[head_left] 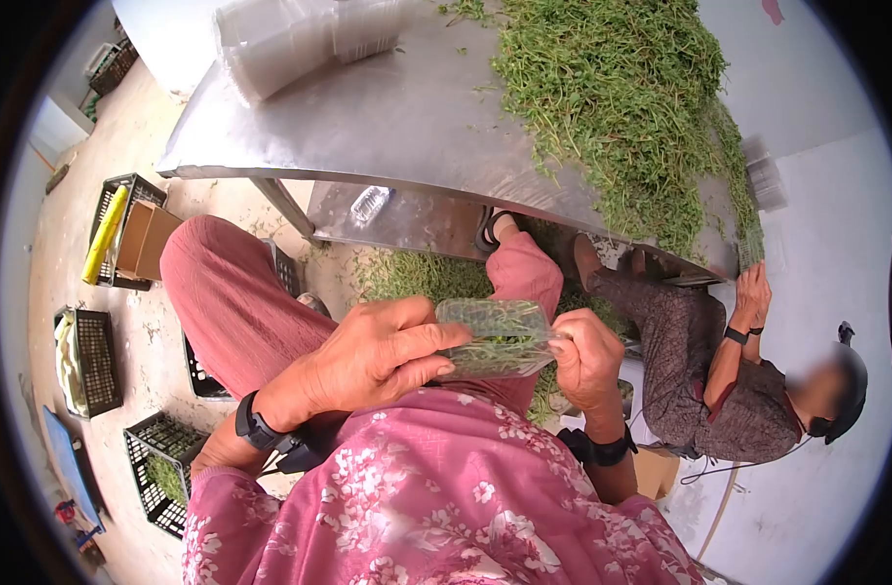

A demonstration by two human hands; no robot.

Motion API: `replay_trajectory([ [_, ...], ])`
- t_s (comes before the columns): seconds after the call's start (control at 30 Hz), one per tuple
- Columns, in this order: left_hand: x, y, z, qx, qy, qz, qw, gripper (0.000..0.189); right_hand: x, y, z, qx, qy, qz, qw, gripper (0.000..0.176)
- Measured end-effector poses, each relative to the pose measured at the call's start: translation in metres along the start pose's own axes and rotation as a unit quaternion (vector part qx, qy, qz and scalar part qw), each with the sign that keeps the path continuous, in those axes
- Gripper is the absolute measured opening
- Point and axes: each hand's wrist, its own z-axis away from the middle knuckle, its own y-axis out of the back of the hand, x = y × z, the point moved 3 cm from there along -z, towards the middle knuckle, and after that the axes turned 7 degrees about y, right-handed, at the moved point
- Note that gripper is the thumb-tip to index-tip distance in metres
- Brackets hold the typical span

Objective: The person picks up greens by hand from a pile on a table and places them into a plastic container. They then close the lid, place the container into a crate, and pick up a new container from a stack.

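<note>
A clear plastic clamshell box [500,363] with green sprigs inside is held over my lap, its lid [495,314] tilted partly open along the far side. My left hand [373,353] grips the box's left end, with the index finger reaching across the opening between lid and base. At the right end, my right hand [587,359] pinches the edge between thumb and bent fingers. Beyond my knees, a large heap of leafy green sprigs [612,107] covers the right part of the metal table [387,127].
Stacked clear plastic boxes [280,44] stand at the table's far left. A co-worker [758,400] sits at right, hands [751,292] at the table edge. Black crates [100,361] line the floor at left. More greens [422,276] lie under the table.
</note>
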Motion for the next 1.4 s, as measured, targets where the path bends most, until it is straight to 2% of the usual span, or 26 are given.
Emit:
replay_trajectory([
  [0.33, 0.0, -0.002, 0.002, -0.011, 0.016, -0.01, 1.0, 0.036, 0.001, -0.003, 0.0, -0.016, -0.009, -0.007, 1.0, 0.019],
  [0.5, 0.001, -0.003, 0.001, -0.02, 0.009, -0.007, 1.0, 0.032, 0.005, -0.004, 0.003, -0.023, -0.004, -0.01, 1.0, 0.026],
  [0.73, -0.005, -0.012, 0.004, -0.043, 0.013, -0.006, 0.999, 0.027, 0.007, -0.006, 0.007, -0.035, -0.007, -0.019, 0.999, 0.025],
  [1.03, -0.016, -0.02, 0.006, -0.086, 0.122, 0.077, 0.986, 0.021, 0.014, -0.015, 0.013, -0.051, -0.063, -0.035, 0.996, 0.018],
  [1.23, -0.022, -0.022, 0.007, -0.081, 0.12, 0.074, 0.987, 0.021, 0.018, -0.014, 0.011, -0.055, -0.089, -0.046, 0.993, 0.018],
  [1.33, -0.024, -0.023, 0.005, -0.032, 0.1, 0.128, 0.986, 0.02, 0.02, -0.014, 0.011, -0.054, -0.093, -0.046, 0.993, 0.018],
  [1.4, -0.024, -0.021, 0.005, -0.057, 0.16, 0.154, 0.973, 0.024, 0.021, -0.015, 0.012, -0.055, -0.094, -0.05, 0.993, 0.019],
])
